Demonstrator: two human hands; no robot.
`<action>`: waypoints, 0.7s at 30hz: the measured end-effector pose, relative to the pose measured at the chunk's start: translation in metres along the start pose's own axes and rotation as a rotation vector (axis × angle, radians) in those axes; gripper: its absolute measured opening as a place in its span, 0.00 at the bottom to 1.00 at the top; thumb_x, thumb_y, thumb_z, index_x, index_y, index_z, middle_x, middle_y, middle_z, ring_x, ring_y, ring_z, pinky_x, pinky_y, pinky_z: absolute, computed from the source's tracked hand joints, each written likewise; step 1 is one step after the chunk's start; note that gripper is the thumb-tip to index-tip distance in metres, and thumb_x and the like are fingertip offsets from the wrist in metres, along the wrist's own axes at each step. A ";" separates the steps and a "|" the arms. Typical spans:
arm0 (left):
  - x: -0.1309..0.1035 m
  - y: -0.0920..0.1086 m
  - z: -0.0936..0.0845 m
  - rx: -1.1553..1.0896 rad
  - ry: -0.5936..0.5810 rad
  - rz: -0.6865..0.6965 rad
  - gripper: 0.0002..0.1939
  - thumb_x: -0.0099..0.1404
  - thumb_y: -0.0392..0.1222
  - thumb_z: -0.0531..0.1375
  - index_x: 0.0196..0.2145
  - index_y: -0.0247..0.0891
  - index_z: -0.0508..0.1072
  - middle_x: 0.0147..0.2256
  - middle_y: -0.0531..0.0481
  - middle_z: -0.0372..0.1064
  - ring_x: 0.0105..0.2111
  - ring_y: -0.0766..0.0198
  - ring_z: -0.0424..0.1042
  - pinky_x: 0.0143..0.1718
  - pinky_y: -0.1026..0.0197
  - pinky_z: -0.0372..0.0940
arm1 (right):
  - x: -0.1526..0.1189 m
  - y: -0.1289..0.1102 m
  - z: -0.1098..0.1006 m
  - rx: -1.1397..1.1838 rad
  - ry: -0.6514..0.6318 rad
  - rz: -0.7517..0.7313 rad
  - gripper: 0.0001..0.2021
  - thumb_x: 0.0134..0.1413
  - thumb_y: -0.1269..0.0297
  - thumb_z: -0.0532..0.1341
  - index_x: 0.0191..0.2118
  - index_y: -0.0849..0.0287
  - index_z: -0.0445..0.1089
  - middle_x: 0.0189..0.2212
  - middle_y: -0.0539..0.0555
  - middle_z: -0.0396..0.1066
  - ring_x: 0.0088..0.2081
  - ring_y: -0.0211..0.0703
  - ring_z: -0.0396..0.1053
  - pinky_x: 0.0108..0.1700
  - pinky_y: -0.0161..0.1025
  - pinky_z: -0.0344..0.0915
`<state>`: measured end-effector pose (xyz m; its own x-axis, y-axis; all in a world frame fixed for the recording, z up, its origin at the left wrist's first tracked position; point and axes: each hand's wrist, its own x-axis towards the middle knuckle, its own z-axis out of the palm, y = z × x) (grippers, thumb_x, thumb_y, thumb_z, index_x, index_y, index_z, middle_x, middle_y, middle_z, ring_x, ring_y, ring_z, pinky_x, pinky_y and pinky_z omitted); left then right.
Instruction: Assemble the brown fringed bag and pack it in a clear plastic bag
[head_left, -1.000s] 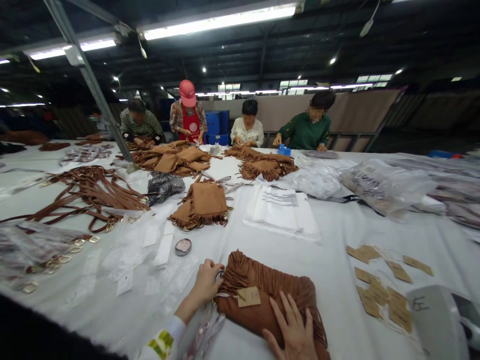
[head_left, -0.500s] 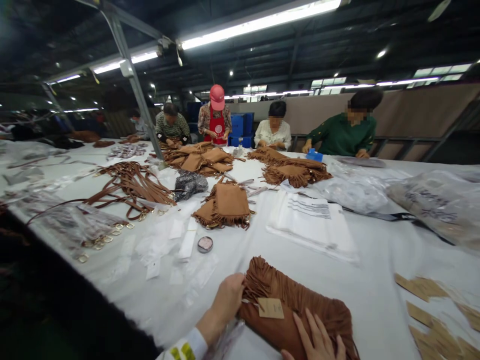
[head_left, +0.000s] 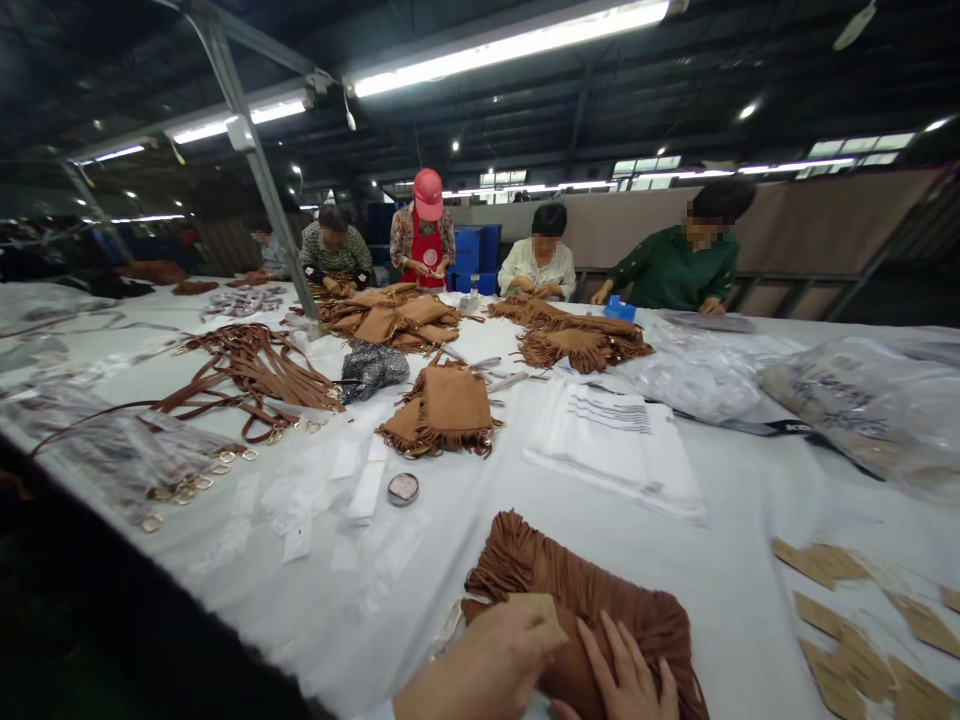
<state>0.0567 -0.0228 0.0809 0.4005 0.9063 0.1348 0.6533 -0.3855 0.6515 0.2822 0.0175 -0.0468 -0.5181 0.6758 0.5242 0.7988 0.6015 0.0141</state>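
A brown fringed bag lies at the near edge of the white table, its fringe towards the far side. My right hand rests flat on its front with the fingers spread. Across the left part of the bag reaches my left hand, its fingers closed at the edge of a tan paper hang tag. The hand covers part of the tag. Pale clear plastic and a metal ring show at the bag's left end.
Several loose tan tags lie at the right. Beyond the bag are folded white bags, a round tin, stacked tan fringed bags and brown straps. Several co-workers sit or stand across the table; a metal post rises at left.
My left hand has moved right from the bag's left corner onto the tag, partly covering it. My right hand stays flat on the bag. The view has shifted slightly.
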 end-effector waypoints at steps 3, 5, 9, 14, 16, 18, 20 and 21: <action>-0.046 -0.019 -0.023 -0.017 0.048 -0.277 0.16 0.62 0.38 0.56 0.49 0.46 0.68 0.45 0.48 0.67 0.46 0.58 0.65 0.50 0.58 0.60 | 0.003 -0.007 -0.007 0.025 -0.049 0.054 0.35 0.50 0.44 0.56 0.62 0.55 0.54 0.60 0.64 0.58 0.59 0.63 0.57 0.58 0.67 0.45; -0.083 -0.036 -0.021 -0.009 0.009 -0.447 0.25 0.55 0.41 0.63 0.51 0.46 0.66 0.45 0.48 0.67 0.46 0.55 0.66 0.49 0.57 0.61 | 0.004 -0.010 -0.009 0.043 -0.069 0.080 0.35 0.51 0.45 0.56 0.62 0.55 0.55 0.61 0.64 0.57 0.60 0.63 0.55 0.59 0.67 0.43; -0.136 -0.056 0.025 0.064 -0.029 -0.580 0.39 0.51 0.33 0.60 0.60 0.45 0.55 0.50 0.43 0.64 0.44 0.55 0.69 0.45 0.59 0.63 | 0.005 -0.014 -0.011 0.052 -0.086 0.091 0.34 0.52 0.45 0.56 0.62 0.57 0.56 0.61 0.65 0.57 0.60 0.62 0.54 0.60 0.67 0.42; -0.127 -0.056 0.071 0.051 0.081 -0.533 0.32 0.51 0.30 0.53 0.55 0.45 0.59 0.41 0.48 0.68 0.36 0.59 0.70 0.36 0.63 0.62 | 0.004 -0.015 -0.012 0.044 -0.107 0.102 0.34 0.53 0.45 0.54 0.62 0.57 0.55 0.62 0.65 0.55 0.61 0.62 0.53 0.60 0.66 0.43; -0.110 -0.051 0.069 0.039 0.107 -0.576 0.26 0.51 0.30 0.54 0.49 0.45 0.63 0.38 0.49 0.68 0.35 0.59 0.69 0.35 0.62 0.60 | 0.005 -0.016 -0.013 0.034 -0.104 0.111 0.34 0.53 0.45 0.54 0.62 0.58 0.55 0.62 0.65 0.55 0.61 0.62 0.53 0.60 0.66 0.43; -0.091 -0.044 0.062 -0.048 0.160 -0.635 0.21 0.50 0.30 0.55 0.43 0.44 0.64 0.34 0.52 0.68 0.33 0.60 0.68 0.33 0.62 0.58 | 0.006 -0.017 -0.013 0.020 -0.101 0.123 0.34 0.53 0.45 0.54 0.62 0.59 0.55 0.61 0.66 0.55 0.61 0.62 0.53 0.60 0.66 0.43; -0.072 -0.037 0.059 -0.232 0.248 -0.696 0.16 0.48 0.31 0.57 0.35 0.42 0.63 0.27 0.56 0.65 0.28 0.63 0.65 0.29 0.64 0.55 | 0.006 -0.017 -0.013 0.008 -0.097 0.129 0.34 0.53 0.46 0.55 0.62 0.59 0.55 0.62 0.66 0.55 0.61 0.62 0.53 0.60 0.66 0.43; -0.063 -0.033 0.062 -0.366 0.299 -0.733 0.13 0.47 0.32 0.58 0.32 0.42 0.62 0.23 0.58 0.62 0.25 0.65 0.63 0.26 0.65 0.54 | 0.006 -0.017 -0.012 0.003 -0.099 0.126 0.34 0.53 0.46 0.55 0.62 0.59 0.55 0.62 0.66 0.55 0.61 0.62 0.53 0.60 0.66 0.43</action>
<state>0.0495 -0.0778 0.0049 -0.2592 0.9315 -0.2551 0.4126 0.3456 0.8428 0.2693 0.0060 -0.0335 -0.4416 0.7844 0.4354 0.8584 0.5106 -0.0493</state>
